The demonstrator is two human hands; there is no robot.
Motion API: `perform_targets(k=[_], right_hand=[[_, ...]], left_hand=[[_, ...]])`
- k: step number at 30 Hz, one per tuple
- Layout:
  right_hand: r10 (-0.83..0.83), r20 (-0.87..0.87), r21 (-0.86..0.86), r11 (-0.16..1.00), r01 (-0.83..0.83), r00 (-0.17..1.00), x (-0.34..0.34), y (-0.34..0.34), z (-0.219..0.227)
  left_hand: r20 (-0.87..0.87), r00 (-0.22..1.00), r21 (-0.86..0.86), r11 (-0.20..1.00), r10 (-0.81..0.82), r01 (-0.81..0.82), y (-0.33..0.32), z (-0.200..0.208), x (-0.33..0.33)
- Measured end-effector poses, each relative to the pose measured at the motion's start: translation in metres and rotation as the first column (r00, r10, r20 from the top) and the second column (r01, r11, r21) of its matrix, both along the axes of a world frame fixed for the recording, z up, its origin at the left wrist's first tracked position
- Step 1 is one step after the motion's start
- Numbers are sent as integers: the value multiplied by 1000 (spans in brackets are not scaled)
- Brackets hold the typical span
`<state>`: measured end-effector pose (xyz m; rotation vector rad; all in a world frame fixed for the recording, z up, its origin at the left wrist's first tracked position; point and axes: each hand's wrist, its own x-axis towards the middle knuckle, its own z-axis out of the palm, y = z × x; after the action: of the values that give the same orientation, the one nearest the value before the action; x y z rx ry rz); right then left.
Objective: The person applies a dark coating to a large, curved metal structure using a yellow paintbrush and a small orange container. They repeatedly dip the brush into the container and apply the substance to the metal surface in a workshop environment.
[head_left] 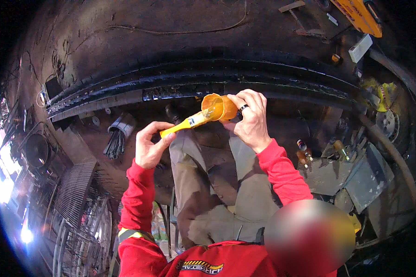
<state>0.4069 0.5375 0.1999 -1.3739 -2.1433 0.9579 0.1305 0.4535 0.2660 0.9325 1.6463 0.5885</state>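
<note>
My left hand [152, 144] is closed round the yellow handle of a paintbrush [188, 123], with the thumb and fingers pinching its end. The brush points up and right, and its bristle end is in the mouth of an orange cup [229, 109] with an uneven rim. Around the far side of this cup my right hand [251, 115] is closed, a dark ring on one finger. The cup is tipped toward the brush. What it contains is hard to make out. Both hands are above my knees, just short of long dark metal beams [180, 86].
On the left are a container of thin rods [123, 124] and a metal grating [75, 191]. Several small bottles [341, 148] stand on a grey plate [326, 177] at right. A hose [180, 32] crosses the dirt floor beyond the beams. An orange object [356, 16] lies far right.
</note>
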Motion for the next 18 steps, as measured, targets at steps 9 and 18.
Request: perform_targets(k=[9, 18], right_hand=[[-113, 69, 65, 992, 109, 991, -67, -15, 7], [-56, -61, 99, 993, 62, 997, -126, -25, 29]], left_hand=[[253, 960, -43, 992, 122, -115, -18, -24, -66], [201, 961, 90, 974, 188, -209, -22, -3, -119]])
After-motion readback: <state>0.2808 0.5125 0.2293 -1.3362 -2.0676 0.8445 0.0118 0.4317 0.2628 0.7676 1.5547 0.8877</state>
